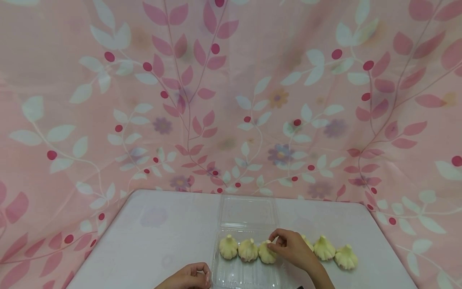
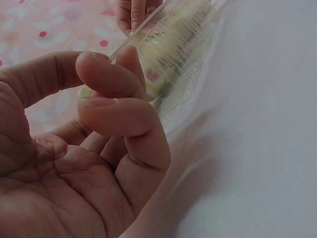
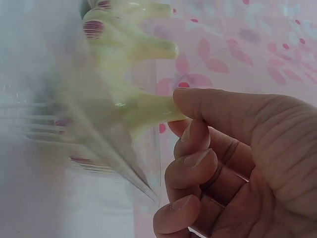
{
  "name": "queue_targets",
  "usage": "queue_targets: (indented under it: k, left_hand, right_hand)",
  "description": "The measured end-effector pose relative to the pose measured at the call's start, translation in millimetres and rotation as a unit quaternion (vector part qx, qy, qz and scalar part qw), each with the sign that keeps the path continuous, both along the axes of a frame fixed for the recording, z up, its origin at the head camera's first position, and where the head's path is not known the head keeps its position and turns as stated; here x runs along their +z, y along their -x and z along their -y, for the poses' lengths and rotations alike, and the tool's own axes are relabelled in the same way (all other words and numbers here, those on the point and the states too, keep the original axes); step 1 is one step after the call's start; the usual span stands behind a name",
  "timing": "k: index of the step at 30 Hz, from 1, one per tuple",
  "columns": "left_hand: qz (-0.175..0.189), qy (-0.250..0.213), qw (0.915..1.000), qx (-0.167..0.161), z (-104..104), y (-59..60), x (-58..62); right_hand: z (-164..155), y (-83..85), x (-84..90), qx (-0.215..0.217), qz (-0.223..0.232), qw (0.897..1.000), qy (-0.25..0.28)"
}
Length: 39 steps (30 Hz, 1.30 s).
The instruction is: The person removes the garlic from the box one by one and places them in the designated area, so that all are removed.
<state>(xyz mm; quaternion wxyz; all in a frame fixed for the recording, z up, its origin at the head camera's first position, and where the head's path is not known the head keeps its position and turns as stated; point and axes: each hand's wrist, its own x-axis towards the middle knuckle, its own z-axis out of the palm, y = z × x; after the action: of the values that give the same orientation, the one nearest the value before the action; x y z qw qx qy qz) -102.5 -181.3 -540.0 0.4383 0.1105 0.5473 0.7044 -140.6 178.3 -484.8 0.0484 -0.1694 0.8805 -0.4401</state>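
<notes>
A clear plastic clamshell container [image 1: 245,277] lies on the table with its lid [image 1: 249,210] folded back. Three garlic bulbs sit in a row in its far part: a left one [image 1: 228,247], a middle one [image 1: 248,250] and a right one [image 1: 266,253]. My right hand [image 1: 294,249] pinches the stem of the right garlic bulb [image 3: 153,110] between thumb and index finger. At the container's near left side, my left hand [image 1: 189,277] holds the rim with thumb and curled fingers, as the left wrist view [image 2: 114,124] shows from the palm side.
To the right of the container, more garlic bulbs [image 1: 324,248] stand on the white-covered table [image 1: 144,241], one partly behind my right hand. A pink leaf-patterned cloth [image 1: 231,100] rises behind the table's far edge.
</notes>
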Motion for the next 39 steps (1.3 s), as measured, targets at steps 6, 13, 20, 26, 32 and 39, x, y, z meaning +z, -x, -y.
queue_targets:
  k: [6,13,20,26,32,39]
  left_hand:
    - [-0.003,-0.007,1.0000,-0.004,1,0.6,-0.6]
    - [-0.001,-0.014,0.9999,-0.006,1,1.2,-2.2]
    - [-0.002,-0.012,0.9999,-0.007,1,1.3,-1.5]
    - [-0.006,-0.013,0.9999,-0.007,0,0.8,0.0]
    - [-0.019,-0.008,0.9998,-0.004,0,0.1,2.9]
    - [0.009,-0.001,1.0000,0.001,0,-0.5,0.7]
  right_hand:
    - [-2,-1.5,1.0,-0.007,0.000,1.000,0.004]
    - [-3,-2.2,2.4,-0.030,0.003,1.000,-0.006]
    - [-3,-4.7,6.3,-0.038,0.006,0.999,0.001]
    - [-4,-7.4,10.7,-0.041,0.001,0.999,0.008]
    - [-6,-9.1,14.0,-0.038,-0.011,0.999,0.013]
    - [-9,-11.1,18.2,-0.044,-0.032,0.998,0.011]
